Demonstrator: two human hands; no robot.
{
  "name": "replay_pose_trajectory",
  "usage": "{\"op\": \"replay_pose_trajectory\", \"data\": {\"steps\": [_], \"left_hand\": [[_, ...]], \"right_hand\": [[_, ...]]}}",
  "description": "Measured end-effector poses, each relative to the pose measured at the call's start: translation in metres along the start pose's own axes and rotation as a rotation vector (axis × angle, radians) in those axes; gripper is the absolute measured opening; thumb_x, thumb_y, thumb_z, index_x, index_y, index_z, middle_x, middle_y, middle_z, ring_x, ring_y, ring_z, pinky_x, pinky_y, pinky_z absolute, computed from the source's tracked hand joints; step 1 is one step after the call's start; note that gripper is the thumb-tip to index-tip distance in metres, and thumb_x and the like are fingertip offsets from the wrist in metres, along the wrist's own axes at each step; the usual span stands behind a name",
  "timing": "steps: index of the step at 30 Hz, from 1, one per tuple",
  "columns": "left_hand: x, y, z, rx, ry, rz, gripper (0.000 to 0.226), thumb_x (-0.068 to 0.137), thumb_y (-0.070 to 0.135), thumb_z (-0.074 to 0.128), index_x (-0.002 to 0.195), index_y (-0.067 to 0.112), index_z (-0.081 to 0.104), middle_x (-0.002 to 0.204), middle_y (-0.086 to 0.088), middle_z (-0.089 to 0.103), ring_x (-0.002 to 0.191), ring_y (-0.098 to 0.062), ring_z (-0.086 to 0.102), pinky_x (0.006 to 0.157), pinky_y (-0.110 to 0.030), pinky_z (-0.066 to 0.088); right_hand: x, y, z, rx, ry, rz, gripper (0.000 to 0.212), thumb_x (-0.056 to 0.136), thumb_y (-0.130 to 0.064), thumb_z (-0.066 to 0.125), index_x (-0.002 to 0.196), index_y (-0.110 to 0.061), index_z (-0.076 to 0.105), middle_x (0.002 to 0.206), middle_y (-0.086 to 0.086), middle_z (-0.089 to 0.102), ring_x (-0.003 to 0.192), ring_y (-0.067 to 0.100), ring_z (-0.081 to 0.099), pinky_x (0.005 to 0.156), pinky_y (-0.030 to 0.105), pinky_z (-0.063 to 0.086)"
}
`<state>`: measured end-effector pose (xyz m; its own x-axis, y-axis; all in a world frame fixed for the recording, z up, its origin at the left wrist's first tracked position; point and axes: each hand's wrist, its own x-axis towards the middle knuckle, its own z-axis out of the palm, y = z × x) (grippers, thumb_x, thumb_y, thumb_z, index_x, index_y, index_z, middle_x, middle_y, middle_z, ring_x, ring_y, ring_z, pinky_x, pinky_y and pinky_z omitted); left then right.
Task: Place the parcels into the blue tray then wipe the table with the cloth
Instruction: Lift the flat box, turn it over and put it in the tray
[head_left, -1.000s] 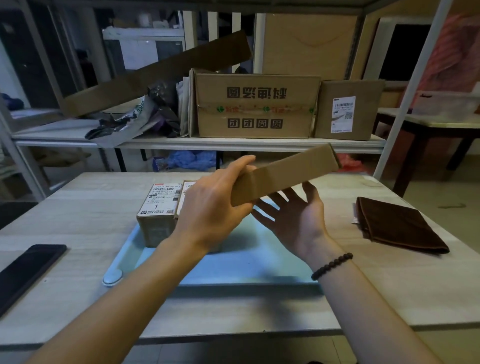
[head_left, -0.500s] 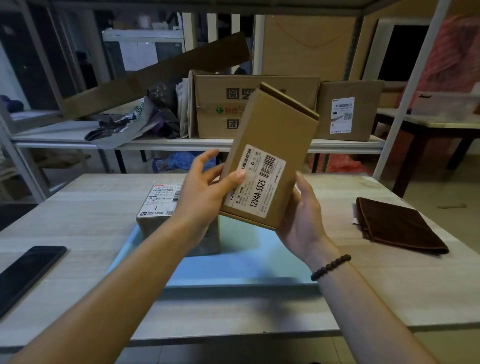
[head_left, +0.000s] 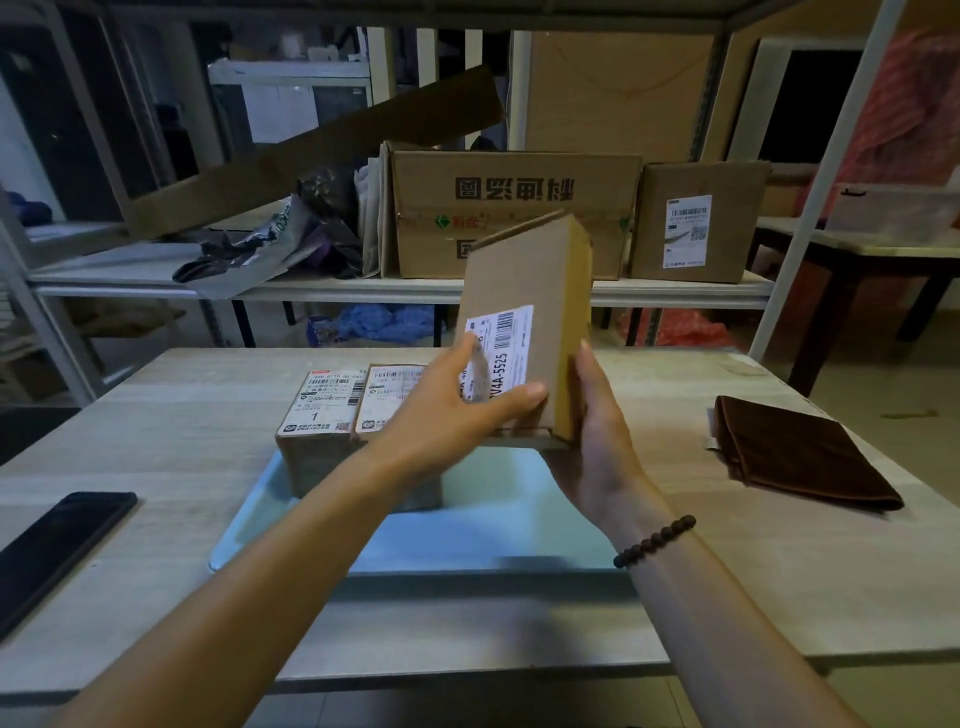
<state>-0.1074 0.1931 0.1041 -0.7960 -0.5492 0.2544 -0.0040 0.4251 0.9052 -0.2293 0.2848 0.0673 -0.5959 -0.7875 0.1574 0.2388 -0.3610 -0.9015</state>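
Right now I have the slim brown cardboard parcel (head_left: 524, 332) clamped between both hands, standing nearly upright in the air over the far right part of the light blue plastic tray (head_left: 493, 519). The left hand (head_left: 447, 410) pinches it across the white barcode label, its fingers (head_left: 467, 351) on the label's left edge and the thumb pressed over the printing. The right hand (head_left: 597, 441) cups the lower right corner, with one digit laid up the narrow side and the rest hidden behind the box. I judge the two-handed hold is there to steer the parcel into the open tray space, since two labelled brown parcels (head_left: 317, 415) already sit side by side at the tray's far left. The folded dark brown cloth (head_left: 800, 457) lies on the pale wooden counter (head_left: 182, 415) well to the right, untouched, ready for wiping. A black phone (head_left: 57, 540) rests at the counter's left edge.

Half a second ago the parcel leaned back to the right and sat higher, label square to me. It now stands straighter and lower, turned so its narrow side shows. A second ago only the left hand held it, edge-on.
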Motion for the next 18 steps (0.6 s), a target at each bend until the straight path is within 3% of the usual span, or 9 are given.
{"op": "replay_pose_trajectory", "data": {"steps": [2,4,5,8,11,14,16,18], "left_hand": [[0.002,0.003,0.002,-0.134,-0.039,-0.046,0.074,0.075,0.053,0.077,0.136,0.047,0.035,0.111,0.033,0.055,0.099,0.012,0.058,0.077,-0.009,0.048],[0.006,0.004,0.004,-0.238,-0.093,-0.094,0.089,0.070,0.059,0.080,0.145,0.044,0.035,0.125,0.020,0.062,0.111,-0.004,0.064,0.090,-0.028,0.053],[0.006,0.003,0.004,-0.260,-0.105,-0.102,0.088,0.071,0.057,0.080,0.145,0.046,0.035,0.127,0.015,0.062,0.111,-0.009,0.065,0.088,-0.030,0.055],[0.008,-0.003,0.003,-0.345,-0.102,-0.103,0.074,0.079,0.035,0.077,0.140,0.045,0.037,0.123,0.009,0.062,0.103,-0.009,0.067,0.066,-0.020,0.058],[0.009,-0.009,-0.001,-0.401,-0.107,-0.113,0.078,0.072,0.027,0.079,0.136,0.045,0.038,0.120,0.006,0.061,0.103,-0.013,0.066,0.063,-0.022,0.057],[0.011,-0.018,-0.008,-0.324,-0.114,-0.079,0.099,0.066,0.017,0.090,0.141,0.045,0.031,0.131,0.003,0.056,0.120,-0.022,0.060,0.084,-0.035,0.057],[0.014,-0.029,-0.011,-0.168,-0.120,-0.019,0.129,0.062,0.016,0.092,0.152,0.049,0.006,0.154,0.003,0.038,0.139,-0.023,0.044,0.102,-0.045,0.050],[0.018,-0.042,-0.012,0.039,-0.111,0.084,0.148,0.055,0.026,0.095,0.152,0.047,-0.015,0.162,0.005,0.017,0.149,-0.022,0.026,0.113,-0.048,0.040]], "right_hand": [[-0.002,-0.001,0.003,0.030,-0.065,0.022,0.057,0.095,-0.058,0.041,0.138,-0.024,0.057,0.134,0.004,0.069,0.124,0.022,0.065,0.108,0.045,0.048],[-0.003,-0.001,0.003,-0.008,-0.098,0.021,0.051,0.096,-0.056,0.041,0.134,-0.026,0.058,0.132,0.004,0.069,0.122,0.021,0.066,0.104,0.043,0.051],[-0.003,-0.002,0.005,-0.039,-0.103,0.022,0.051,0.097,-0.056,0.042,0.136,-0.026,0.056,0.132,0.004,0.068,0.121,0.021,0.066,0.101,0.041,0.053],[-0.003,0.002,0.007,-0.109,-0.112,0.000,0.060,0.096,-0.060,0.045,0.144,-0.025,0.051,0.134,0.007,0.064,0.124,0.023,0.062,0.096,0.038,0.056],[-0.003,0.002,0.007,-0.127,-0.127,-0.018,0.056,0.096,-0.059,0.040,0.140,-0.027,0.055,0.133,0.006,0.066,0.125,0.025,0.061,0.102,0.044,0.054],[-0.003,0.002,0.005,-0.141,-0.146,-0.015,0.052,0.100,-0.059,0.034,0.135,-0.030,0.060,0.132,0.001,0.069,0.125,0.022,0.063,0.109,0.048,0.048],[-0.003,0.003,0.003,-0.140,-0.144,-0.029,0.053,0.101,-0.057,0.032,0.130,-0.028,0.065,0.130,0.000,0.071,0.124,0.019,0.064,0.108,0.044,0.047],[-0.003,0.004,0.000,-0.108,-0.147,-0.038,0.054,0.100,-0.055,0.033,0.125,-0.021,0.068,0.117,-0.001,0.076,0.109,0.012,0.070,0.095,0.035,0.051]]}}
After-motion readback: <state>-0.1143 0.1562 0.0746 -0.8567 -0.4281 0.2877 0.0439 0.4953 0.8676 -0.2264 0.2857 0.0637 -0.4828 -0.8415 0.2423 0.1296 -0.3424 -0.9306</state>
